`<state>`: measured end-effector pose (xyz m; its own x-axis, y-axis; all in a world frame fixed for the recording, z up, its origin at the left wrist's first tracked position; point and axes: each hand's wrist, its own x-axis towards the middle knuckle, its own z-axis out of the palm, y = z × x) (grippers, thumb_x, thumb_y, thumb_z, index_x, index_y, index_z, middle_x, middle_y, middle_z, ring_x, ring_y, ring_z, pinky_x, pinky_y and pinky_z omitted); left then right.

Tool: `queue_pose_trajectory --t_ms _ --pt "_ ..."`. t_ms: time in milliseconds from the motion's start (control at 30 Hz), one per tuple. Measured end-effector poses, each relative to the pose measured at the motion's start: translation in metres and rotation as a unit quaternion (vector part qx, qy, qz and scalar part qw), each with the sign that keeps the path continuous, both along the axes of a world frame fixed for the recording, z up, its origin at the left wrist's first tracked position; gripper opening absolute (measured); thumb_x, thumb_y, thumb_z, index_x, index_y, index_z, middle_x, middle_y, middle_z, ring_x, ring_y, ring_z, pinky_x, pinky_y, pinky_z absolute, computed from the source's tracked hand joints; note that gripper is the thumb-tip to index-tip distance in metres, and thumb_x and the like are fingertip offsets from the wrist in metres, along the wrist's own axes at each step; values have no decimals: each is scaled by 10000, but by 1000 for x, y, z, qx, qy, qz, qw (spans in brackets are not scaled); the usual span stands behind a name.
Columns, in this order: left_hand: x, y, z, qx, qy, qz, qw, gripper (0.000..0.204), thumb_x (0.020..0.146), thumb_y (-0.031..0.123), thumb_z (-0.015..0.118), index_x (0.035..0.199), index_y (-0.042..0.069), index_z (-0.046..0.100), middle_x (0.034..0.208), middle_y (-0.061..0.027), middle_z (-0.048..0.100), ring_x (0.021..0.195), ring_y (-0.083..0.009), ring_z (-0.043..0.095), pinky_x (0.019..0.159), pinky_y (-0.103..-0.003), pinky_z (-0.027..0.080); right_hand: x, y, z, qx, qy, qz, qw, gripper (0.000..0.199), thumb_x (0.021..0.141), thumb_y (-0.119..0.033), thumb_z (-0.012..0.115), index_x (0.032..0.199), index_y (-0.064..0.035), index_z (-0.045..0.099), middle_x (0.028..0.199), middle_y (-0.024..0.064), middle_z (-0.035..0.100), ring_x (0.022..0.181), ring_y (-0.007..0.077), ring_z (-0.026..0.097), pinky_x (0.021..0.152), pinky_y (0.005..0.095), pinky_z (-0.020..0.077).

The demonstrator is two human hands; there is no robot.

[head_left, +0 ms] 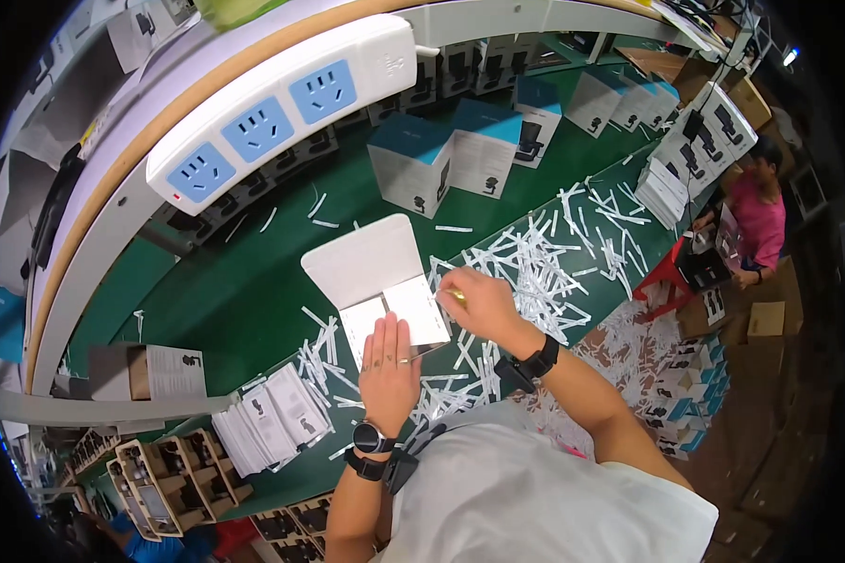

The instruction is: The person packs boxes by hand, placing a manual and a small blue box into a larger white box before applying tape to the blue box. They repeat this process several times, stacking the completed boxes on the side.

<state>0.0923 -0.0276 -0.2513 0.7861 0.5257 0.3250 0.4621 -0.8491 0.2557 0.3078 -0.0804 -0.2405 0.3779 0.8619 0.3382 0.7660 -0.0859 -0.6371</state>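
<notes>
An open white carton (364, 253) lies in front of me on the green table, its lid flap turned back. My left hand (390, 366) rests flat on the white inner panel (421, 305), fingers stretched out, a ring on one of them. At the carton's right edge my right hand (479, 302) is closed in a pinch. A small yellow-gold bit shows at its fingers, too little of it to name. Loose white paper strips (535, 272) lie thick just to the right of this hand, and more lie below the carton.
Blue-topped boxes (408, 164) stand at the back. A white power strip (282, 113) with blue sockets hangs along the shelf at upper left. Stacked flat cartons (272, 422) lie at lower left. A person in pink (756, 216) works at the right, near a red stool (665, 281).
</notes>
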Motion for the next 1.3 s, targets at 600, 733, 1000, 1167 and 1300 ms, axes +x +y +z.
queue_pose_trajectory --t_ms 600,733,1000,1167,1300 --pt "-2 4 -14 -2 -90 -11 996 335 757 135 743 1052 7 650 1092 -199 657 1079 -377 623 989 -463 479 -78 79 10 -4 -70 123 990 266 805 -318 729 888 -117 576 783 50 593 682 284 645 555 421 494" --pt "-3 4 -12 -14 -79 -24 997 298 769 144 737 1023 6 663 1042 -184 661 1011 -362 634 929 -455 498 -84 87 13 -35 -67 170 982 298 771 -335 763 864 -114 586 817 46 612 707 286 644 585 399 505" --pt "-11 5 -1 -2 -54 -32 998 504 811 145 703 1274 -14 581 1321 -172 586 1251 -299 556 1064 -419 437 -51 57 39 183 312 208 909 215 814 -74 765 931 -65 584 909 30 587 783 119 593 686 295 500" --pt "-14 3 16 -13 -7 -84 996 610 790 148 718 1345 -20 528 1440 -169 505 1339 -299 485 1110 -424 394 59 61 55 42 314 16 948 482 830 -89 769 1244 -24 530 911 -12 559 788 52 504 644 187 411" --pt "-8 15 31 -59 6 -95 994 655 795 238 730 1344 -50 517 1441 -189 498 1344 -352 467 1105 -432 384 69 76 47 -133 576 170 788 519 994 -486 536 1149 -6 660 900 7 629 639 60 488 532 225 367"
